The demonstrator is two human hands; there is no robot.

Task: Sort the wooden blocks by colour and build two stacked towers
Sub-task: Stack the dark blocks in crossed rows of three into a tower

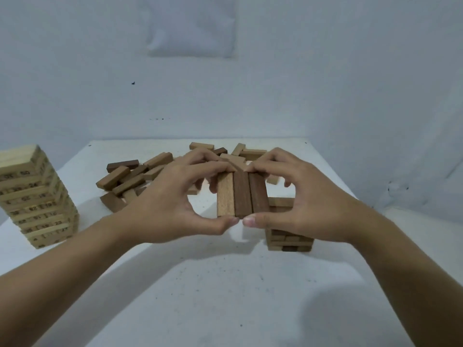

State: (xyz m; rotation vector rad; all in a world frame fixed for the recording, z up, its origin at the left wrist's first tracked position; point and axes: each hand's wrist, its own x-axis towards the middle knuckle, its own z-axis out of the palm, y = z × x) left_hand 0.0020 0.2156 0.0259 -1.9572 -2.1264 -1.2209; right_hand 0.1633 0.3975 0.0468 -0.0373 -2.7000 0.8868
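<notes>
Three brown wooden blocks (241,195) lie side by side in a row, raised above the table. My left hand (172,196) and my right hand (295,194) pinch the row together, fingertips at the far ends and thumbs at the near ends. A low tower of brown blocks (290,240) stands behind and below my right hand, partly hidden. At the far left stands a tall tower of pale numbered blocks (37,196). A loose heap of brown blocks (127,179) lies on the table behind my hands.
The white table (225,284) has bare surface in front of my arms. More loose blocks (240,151) lie near the table's far edge. A pale wall stands close behind.
</notes>
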